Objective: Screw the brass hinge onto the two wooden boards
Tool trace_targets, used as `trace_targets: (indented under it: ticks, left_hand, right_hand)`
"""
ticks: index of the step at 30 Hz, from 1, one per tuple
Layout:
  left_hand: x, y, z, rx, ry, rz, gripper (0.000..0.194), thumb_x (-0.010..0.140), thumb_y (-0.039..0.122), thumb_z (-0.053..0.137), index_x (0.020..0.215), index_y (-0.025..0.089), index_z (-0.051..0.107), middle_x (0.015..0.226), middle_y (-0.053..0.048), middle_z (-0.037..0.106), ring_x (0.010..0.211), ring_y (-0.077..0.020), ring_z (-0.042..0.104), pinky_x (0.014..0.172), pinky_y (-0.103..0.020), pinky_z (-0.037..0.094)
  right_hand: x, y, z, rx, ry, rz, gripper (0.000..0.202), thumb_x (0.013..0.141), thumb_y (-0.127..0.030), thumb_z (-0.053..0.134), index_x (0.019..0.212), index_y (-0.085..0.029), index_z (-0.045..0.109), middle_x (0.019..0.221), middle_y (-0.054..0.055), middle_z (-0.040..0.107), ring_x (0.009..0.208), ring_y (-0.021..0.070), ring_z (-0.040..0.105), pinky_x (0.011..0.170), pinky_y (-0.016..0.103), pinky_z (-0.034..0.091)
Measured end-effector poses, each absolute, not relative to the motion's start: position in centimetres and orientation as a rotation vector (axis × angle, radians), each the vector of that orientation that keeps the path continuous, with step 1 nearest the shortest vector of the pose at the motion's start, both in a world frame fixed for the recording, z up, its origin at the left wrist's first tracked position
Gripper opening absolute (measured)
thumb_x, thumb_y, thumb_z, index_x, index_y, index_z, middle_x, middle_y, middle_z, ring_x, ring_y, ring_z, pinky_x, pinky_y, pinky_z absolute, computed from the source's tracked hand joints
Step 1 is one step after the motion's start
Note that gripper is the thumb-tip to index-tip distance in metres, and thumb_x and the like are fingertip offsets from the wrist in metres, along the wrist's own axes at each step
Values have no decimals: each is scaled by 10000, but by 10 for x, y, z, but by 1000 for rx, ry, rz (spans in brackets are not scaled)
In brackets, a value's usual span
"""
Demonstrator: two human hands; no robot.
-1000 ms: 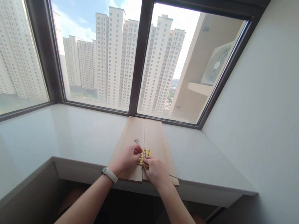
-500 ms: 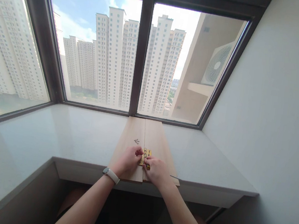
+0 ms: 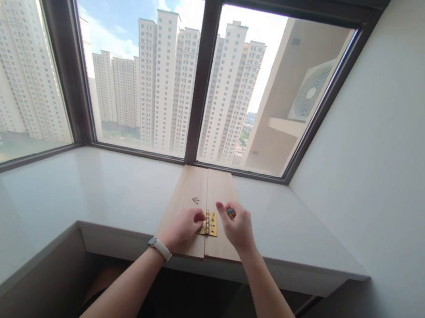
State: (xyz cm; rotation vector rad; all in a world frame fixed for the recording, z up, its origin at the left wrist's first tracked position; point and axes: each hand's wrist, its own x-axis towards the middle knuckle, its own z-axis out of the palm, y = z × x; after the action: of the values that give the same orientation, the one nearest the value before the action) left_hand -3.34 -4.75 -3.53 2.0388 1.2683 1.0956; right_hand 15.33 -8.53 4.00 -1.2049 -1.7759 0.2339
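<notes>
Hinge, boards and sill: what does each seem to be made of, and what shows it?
Hinge: shiny, brass-coloured metal, perhaps plated, by its yellow gleam. Boards: probably wood, bare and matt, by their pale tan colour. Sill: glossy white, possibly stone, by its soft reflections.

Hinge, brass-coloured (image 3: 212,225): lay over the seam of two wooden boards (image 3: 194,181) on a white desk (image 3: 126,189). Left hand (image 3: 183,225): was at the hinge's left side. Right hand (image 3: 240,228): gripped a blue-and-yellow handle (image 3: 231,213), right of the hinge. Dark screws (image 3: 195,199): lay beyond the hinge, leftward. Window frame (image 3: 202,84): stood farther beyond.
</notes>
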Motion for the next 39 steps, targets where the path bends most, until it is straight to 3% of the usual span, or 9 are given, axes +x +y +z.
trace_targets:
  ticks: [3,9,19,35,39]
  left_hand:
    - [-33,-46,-38,2005,1250,1085,119,793,218,621,861,177,709,857,-76,729,790,-200,660,731,-310,498]
    - [-33,-43,-41,1947,1254,1079,121,766,220,648,856,173,715,857,-78,730,797,-206,665,754,-326,510]
    - [-34,-42,-38,1918,1283,1067,92,737,206,653,794,152,700,820,-72,725,758,-189,646,715,-301,482]
    - [-35,-37,-48,1953,1239,1073,108,766,238,619,775,151,682,755,-48,692,705,-168,608,656,-272,434]
    - [-35,-37,-49,1953,1258,1071,114,761,242,625,776,148,688,737,-44,677,698,-165,593,658,-275,431]
  right_hand:
    - [146,-73,61,-964,-1424,616,538,953,-634,418,613,-218,399,532,-35,407,458,98,353,453,249,280]
    - [116,-46,66,-654,-1103,995,474,924,-561,494,618,-219,376,535,-42,414,411,72,335,383,216,223]
    - [93,-23,43,-629,-1080,1045,471,907,-509,541,584,-215,366,492,-56,408,368,60,327,358,208,189]
    - [93,-6,48,-629,-1231,1190,408,872,-435,542,566,-216,382,444,-53,414,347,60,300,361,210,169]
    - [95,-5,50,-615,-1320,1301,346,845,-354,505,555,-217,377,440,-52,408,348,62,286,371,218,156]
